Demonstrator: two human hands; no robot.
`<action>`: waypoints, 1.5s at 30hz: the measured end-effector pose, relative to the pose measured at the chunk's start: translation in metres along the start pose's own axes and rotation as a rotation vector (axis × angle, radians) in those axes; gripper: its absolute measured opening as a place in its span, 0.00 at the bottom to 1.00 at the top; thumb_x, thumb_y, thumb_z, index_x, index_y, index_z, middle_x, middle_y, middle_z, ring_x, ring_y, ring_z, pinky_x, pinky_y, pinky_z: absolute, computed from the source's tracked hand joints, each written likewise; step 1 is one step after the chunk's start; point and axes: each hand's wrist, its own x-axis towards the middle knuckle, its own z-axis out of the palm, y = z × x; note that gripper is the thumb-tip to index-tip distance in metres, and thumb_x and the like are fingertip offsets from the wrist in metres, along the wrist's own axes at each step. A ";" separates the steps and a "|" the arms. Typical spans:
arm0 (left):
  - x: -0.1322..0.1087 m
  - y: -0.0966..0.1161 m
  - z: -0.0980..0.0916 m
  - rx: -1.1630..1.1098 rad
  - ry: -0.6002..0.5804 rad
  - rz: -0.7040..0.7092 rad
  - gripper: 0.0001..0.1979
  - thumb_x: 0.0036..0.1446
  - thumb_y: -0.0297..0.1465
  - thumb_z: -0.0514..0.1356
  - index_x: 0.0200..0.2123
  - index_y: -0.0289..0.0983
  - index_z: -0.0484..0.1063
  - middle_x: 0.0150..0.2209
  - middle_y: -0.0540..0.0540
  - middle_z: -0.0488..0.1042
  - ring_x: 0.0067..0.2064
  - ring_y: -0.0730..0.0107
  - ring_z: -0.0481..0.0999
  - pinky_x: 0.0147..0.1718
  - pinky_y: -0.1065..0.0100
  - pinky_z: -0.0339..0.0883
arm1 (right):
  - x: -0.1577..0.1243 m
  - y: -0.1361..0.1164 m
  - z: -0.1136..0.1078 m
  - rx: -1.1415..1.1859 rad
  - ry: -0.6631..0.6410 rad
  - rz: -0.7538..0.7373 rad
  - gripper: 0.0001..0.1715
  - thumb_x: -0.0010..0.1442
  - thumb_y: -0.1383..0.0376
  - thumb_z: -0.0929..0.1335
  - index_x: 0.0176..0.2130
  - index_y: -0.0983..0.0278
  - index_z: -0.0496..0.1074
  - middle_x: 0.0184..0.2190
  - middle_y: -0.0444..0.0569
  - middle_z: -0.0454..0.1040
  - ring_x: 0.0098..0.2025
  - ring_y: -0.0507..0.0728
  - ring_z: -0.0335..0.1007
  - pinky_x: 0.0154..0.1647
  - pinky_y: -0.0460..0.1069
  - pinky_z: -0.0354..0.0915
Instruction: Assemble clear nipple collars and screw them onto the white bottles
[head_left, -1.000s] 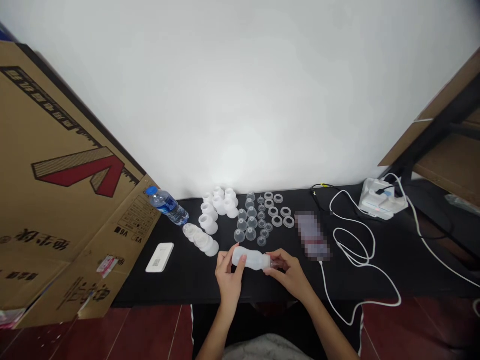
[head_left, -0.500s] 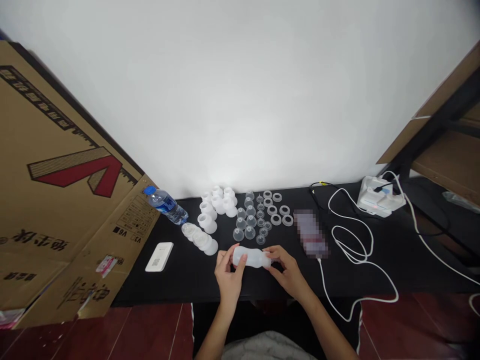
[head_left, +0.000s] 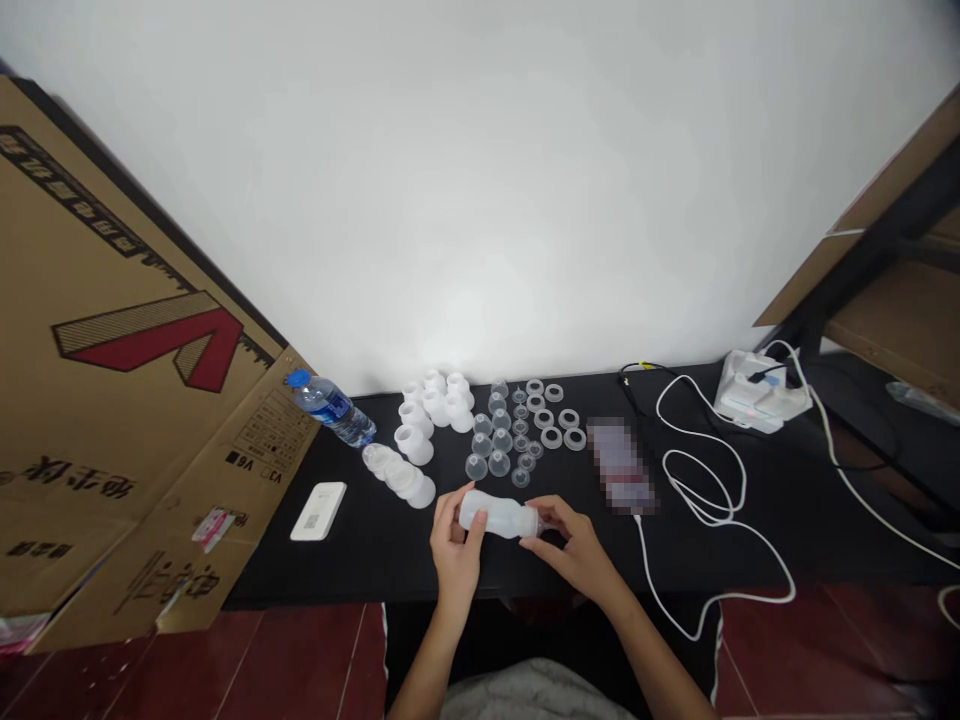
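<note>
A translucent white baby bottle lies sideways between my hands, above the table's front part. My left hand is closed around its base end, thumb on the near side. At the other end, my right hand grips the collar, with a clear nipple poking out between the fingers. Just beyond the hands are clear domed caps, small clear nipples and ring collars in rows. White bottles stand further back, and more white bottles are at the left.
A water bottle and a white box-like device are on the left, beside a large cardboard box. To the right lie a blurred phone, looping white cables and a power strip. A white wall rises behind the black table.
The bottle has tilted slightly, its collar end a little lower. My right hand's fingers have shifted on the collar, showing more of it. The parts on the table stay put.
</note>
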 end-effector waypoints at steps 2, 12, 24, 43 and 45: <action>-0.001 0.000 0.000 -0.031 -0.044 0.000 0.25 0.64 0.50 0.68 0.55 0.38 0.83 0.54 0.36 0.80 0.56 0.49 0.81 0.50 0.58 0.79 | 0.000 0.001 -0.001 0.030 0.000 0.036 0.20 0.66 0.53 0.78 0.53 0.55 0.77 0.44 0.47 0.85 0.46 0.62 0.84 0.50 0.54 0.78; -0.009 -0.006 0.001 -0.208 -0.159 -0.069 0.30 0.63 0.47 0.70 0.64 0.39 0.76 0.60 0.35 0.80 0.58 0.48 0.83 0.56 0.56 0.78 | 0.003 0.007 -0.005 0.160 0.044 0.068 0.19 0.73 0.48 0.71 0.46 0.60 0.79 0.35 0.48 0.83 0.34 0.58 0.80 0.36 0.51 0.76; -0.006 -0.007 0.001 0.004 0.027 -0.037 0.22 0.60 0.47 0.71 0.26 0.38 0.70 0.21 0.56 0.66 0.23 0.74 0.66 0.24 0.74 0.62 | 0.000 0.006 -0.005 0.106 0.012 -0.079 0.16 0.66 0.58 0.78 0.52 0.55 0.77 0.55 0.53 0.80 0.58 0.62 0.79 0.58 0.56 0.75; -0.013 -0.013 -0.001 -0.127 -0.140 0.000 0.22 0.66 0.43 0.68 0.58 0.36 0.79 0.57 0.35 0.81 0.54 0.50 0.84 0.50 0.59 0.80 | 0.001 0.001 -0.003 0.099 0.021 0.089 0.20 0.72 0.47 0.71 0.43 0.61 0.78 0.30 0.46 0.81 0.27 0.54 0.78 0.30 0.48 0.74; -0.014 -0.013 -0.001 -0.127 -0.141 0.000 0.23 0.66 0.43 0.68 0.58 0.36 0.79 0.57 0.34 0.81 0.55 0.49 0.83 0.52 0.58 0.79 | 0.000 0.003 -0.002 0.090 0.014 0.100 0.23 0.73 0.46 0.69 0.38 0.61 0.77 0.26 0.45 0.80 0.24 0.53 0.75 0.26 0.47 0.71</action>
